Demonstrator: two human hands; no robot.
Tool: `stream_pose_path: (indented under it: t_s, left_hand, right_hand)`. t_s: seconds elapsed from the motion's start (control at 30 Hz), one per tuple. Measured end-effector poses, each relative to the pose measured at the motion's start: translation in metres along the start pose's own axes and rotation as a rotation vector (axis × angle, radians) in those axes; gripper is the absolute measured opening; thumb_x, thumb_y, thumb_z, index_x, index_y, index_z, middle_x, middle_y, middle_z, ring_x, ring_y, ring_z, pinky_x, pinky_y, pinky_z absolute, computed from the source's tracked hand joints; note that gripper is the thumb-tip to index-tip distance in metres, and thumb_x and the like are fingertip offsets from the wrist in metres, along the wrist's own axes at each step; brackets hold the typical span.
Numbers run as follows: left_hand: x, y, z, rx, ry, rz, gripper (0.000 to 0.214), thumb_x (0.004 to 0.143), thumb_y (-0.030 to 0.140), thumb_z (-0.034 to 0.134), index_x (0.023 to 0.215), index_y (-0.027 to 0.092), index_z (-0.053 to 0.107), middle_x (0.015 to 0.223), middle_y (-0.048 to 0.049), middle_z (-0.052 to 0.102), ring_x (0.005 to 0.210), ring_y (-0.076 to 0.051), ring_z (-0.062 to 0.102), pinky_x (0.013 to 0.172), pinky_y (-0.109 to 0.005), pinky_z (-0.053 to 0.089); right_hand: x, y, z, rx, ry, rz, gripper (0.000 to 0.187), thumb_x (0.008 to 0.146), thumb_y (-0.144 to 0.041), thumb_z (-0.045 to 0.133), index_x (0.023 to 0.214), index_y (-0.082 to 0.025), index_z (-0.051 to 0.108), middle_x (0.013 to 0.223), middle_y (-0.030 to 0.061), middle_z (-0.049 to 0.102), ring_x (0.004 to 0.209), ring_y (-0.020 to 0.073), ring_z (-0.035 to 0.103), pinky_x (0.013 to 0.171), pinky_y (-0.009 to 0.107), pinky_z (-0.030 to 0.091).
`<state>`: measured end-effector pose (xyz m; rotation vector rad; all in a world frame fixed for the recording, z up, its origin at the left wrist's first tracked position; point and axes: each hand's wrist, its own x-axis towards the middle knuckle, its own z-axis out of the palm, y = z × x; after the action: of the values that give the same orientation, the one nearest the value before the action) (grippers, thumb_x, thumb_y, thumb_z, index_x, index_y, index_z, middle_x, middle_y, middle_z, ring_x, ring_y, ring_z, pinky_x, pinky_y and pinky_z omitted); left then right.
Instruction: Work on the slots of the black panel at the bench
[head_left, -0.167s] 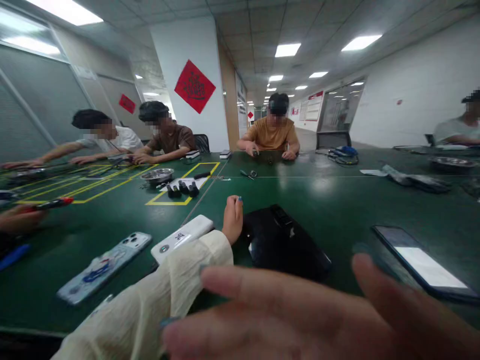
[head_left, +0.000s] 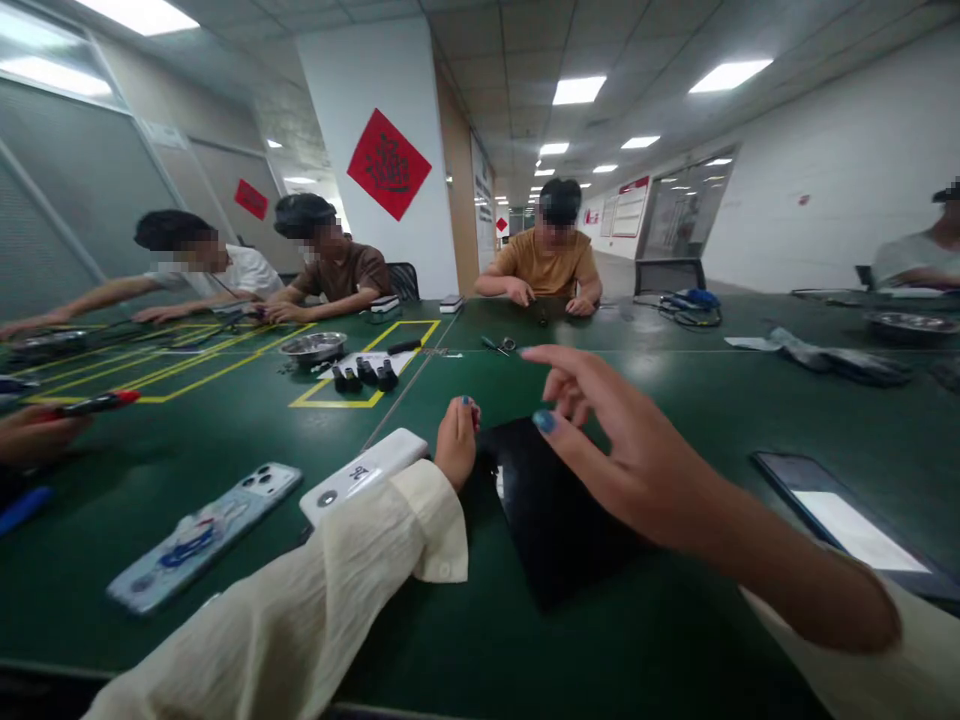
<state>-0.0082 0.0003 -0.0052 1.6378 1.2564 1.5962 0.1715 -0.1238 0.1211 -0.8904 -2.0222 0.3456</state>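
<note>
A black, flat, sheet-like item (head_left: 555,520) with a small white patch lies on the green table in front of me; its kind I cannot make out. At its left edge my left hand (head_left: 457,445) is closed, fingers curled together, and whatever may be in them is hidden. Above the item's right part hovers my right hand (head_left: 611,435), thumb and index finger apart, holding nothing. Just left of my left wrist lies a white phone (head_left: 367,470), partly behind the cream sleeve.
A clear-cased phone (head_left: 206,535) lies left, and a phone with a lit screen (head_left: 847,520) right. Farther off are black cylindrical parts (head_left: 365,376), a metal bowl (head_left: 313,347) and pliers-like tool (head_left: 499,346). A co-worker's hand (head_left: 41,435) holds a red-tipped tool. Several people sit around.
My right hand has moved up and away from the camera, from the blurred foreground to over the black item. The black item now looks smoother and turned. My left hand stays nearly in place.
</note>
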Motion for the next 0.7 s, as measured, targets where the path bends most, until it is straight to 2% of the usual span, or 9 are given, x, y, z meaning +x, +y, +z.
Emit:
stream_pose_path:
  t_s: [0.03,0.07,0.17,0.27,0.37,0.47,0.6,0.67,0.7]
  left_hand:
    - [0.0,0.0,-0.002,-0.018,-0.012,0.004,0.035,0.088,0.044,0.027,0.067,0.019,0.039,0.059,0.003,0.038,0.055,-0.01,0.037,0.054,-0.023,0.032]
    - [0.001,-0.001,-0.003,-0.042,-0.024,-0.001,0.037,0.088,0.046,0.025,0.066,0.019,0.038,0.057,0.0036,0.036,0.052,-0.01,0.036,0.051,-0.023,0.031]
    - [0.002,-0.001,-0.004,-0.132,-0.059,-0.089,0.039,0.086,0.05,0.025,0.064,0.02,0.035,0.05,0.0058,0.032,0.044,-0.008,0.032,0.045,-0.022,0.027]
    - [0.0,-0.002,-0.002,-0.183,-0.088,-0.147,0.04,0.084,0.053,0.028,0.063,0.019,0.035,0.047,0.0068,0.033,0.041,-0.008,0.032,0.043,-0.021,0.027]
    - [-0.001,-0.002,-0.001,-0.196,-0.088,-0.095,0.039,0.084,0.052,0.031,0.063,0.019,0.036,0.048,0.0062,0.036,0.043,-0.007,0.035,0.044,-0.02,0.029]
    - [0.0,-0.003,-0.002,-0.219,0.015,-0.03,0.037,0.084,0.05,0.033,0.064,0.019,0.037,0.053,0.0054,0.036,0.046,-0.007,0.036,0.045,-0.02,0.031]
    - [0.004,-0.004,-0.006,-0.25,0.243,0.004,0.034,0.085,0.048,0.033,0.068,0.019,0.037,0.056,0.0053,0.033,0.048,-0.007,0.034,0.045,-0.02,0.029]
    - [0.005,-0.002,-0.004,-0.274,0.262,-0.035,0.034,0.084,0.05,0.034,0.069,0.019,0.037,0.056,0.0059,0.032,0.047,-0.007,0.032,0.044,-0.019,0.027]
    - [0.006,0.0,-0.002,-0.289,0.229,-0.068,0.035,0.083,0.051,0.034,0.068,0.019,0.037,0.055,0.0063,0.031,0.046,-0.007,0.031,0.043,-0.019,0.026]
  right_hand:
    - [0.006,0.018,0.001,-0.19,0.039,0.029,0.047,0.084,-0.043,0.041,0.124,-0.019,0.044,0.104,0.0114,0.053,0.094,0.0232,0.052,0.081,0.039,0.041]
    - [0.011,0.036,0.004,-0.341,0.022,0.105,0.049,0.082,-0.044,0.043,0.123,-0.017,0.045,0.105,0.0131,0.052,0.096,0.0253,0.052,0.082,0.04,0.04]
    - [0.014,0.078,0.014,-0.497,-0.194,0.346,0.053,0.082,-0.05,0.038,0.119,-0.013,0.048,0.106,0.0159,0.053,0.093,0.027,0.055,0.078,0.038,0.042]
    - [0.012,0.087,0.014,-0.508,-0.367,0.454,0.054,0.082,-0.056,0.034,0.113,-0.015,0.052,0.093,0.0133,0.06,0.083,0.0263,0.058,0.071,0.036,0.042]
    - [0.01,0.079,0.01,-0.44,-0.435,0.422,0.049,0.08,-0.047,0.043,0.119,-0.017,0.047,0.088,0.0106,0.063,0.077,0.0233,0.059,0.069,0.032,0.041]
    - [0.01,0.079,0.008,-0.307,-0.425,0.429,0.042,0.082,-0.03,0.04,0.12,-0.015,0.044,0.085,0.0094,0.062,0.073,0.0189,0.058,0.066,0.028,0.04]
    - [0.006,0.096,0.001,-0.129,-0.286,0.503,0.036,0.082,-0.028,0.037,0.114,-0.017,0.047,0.076,0.005,0.058,0.064,0.0148,0.054,0.058,0.025,0.038]
    - [0.003,0.105,-0.005,0.002,-0.186,0.607,0.036,0.082,-0.03,0.037,0.115,-0.019,0.045,0.066,0.0009,0.052,0.054,0.0122,0.049,0.048,0.022,0.034]
    - [0.001,0.108,-0.008,0.086,-0.147,0.678,0.037,0.082,-0.031,0.036,0.117,-0.021,0.044,0.06,-0.0017,0.047,0.048,0.0107,0.045,0.043,0.021,0.031]
